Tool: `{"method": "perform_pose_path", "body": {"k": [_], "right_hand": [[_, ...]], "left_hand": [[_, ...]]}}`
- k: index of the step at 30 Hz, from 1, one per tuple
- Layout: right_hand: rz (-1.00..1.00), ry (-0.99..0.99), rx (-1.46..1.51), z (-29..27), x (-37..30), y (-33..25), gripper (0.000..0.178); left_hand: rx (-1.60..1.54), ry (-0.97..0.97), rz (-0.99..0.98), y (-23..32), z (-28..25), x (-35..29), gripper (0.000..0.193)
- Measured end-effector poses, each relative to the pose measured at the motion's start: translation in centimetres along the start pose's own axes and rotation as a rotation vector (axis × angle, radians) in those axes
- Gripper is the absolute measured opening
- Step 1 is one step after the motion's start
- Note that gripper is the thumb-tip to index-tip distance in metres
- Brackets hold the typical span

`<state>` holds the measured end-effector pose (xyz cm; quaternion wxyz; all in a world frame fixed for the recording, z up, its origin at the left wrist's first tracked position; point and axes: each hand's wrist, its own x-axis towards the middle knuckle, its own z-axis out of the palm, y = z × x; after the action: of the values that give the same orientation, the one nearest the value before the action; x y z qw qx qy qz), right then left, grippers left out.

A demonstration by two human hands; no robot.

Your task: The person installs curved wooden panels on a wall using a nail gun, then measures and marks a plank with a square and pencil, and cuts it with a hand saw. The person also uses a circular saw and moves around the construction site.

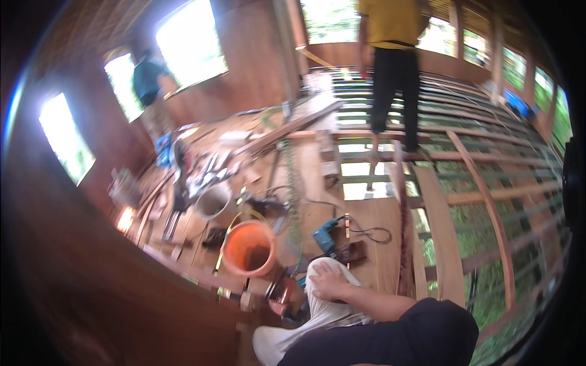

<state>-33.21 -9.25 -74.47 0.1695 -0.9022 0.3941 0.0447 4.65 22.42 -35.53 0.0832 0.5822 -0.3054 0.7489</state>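
Note:
My right hand (328, 282) lies on the knee of my light trousers (323, 310), fingers spread and holding nothing. My left hand is out of sight. Just beyond the knee, a teal power drill (326, 236) with a dark cord rests on the floorboards. An orange bucket (250, 247) stands to its left, and what it holds is unclear. Close to my leg is a red and black tool (281, 293), too blurred to name. A grey bucket (213, 200) sits past the orange one.
A person in a yellow shirt (390, 24) stands on open floor joists (439, 155) with gaps between them. Another person (148, 82) is near the left windows. Loose planks (293, 128) and scattered tools cover the far boards. A wooden wall (122, 293) rises at left.

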Motion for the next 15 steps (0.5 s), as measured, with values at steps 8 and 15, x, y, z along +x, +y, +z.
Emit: {"method": "perform_pose_path", "body": {"k": [8,15], "right_hand": [[0.1,-0.015,-0.018,-0.3,-0.7,0.8,0.068],[-0.026,0.084,-0.01,0.9,-0.1,-0.3,0.061]], "left_hand": [[-0.117,-0.212,-0.137,5.8,7.4,0.3,0.085],[-0.391,-0.119,-0.094,4.4,7.4,1.5,0.09]]}}
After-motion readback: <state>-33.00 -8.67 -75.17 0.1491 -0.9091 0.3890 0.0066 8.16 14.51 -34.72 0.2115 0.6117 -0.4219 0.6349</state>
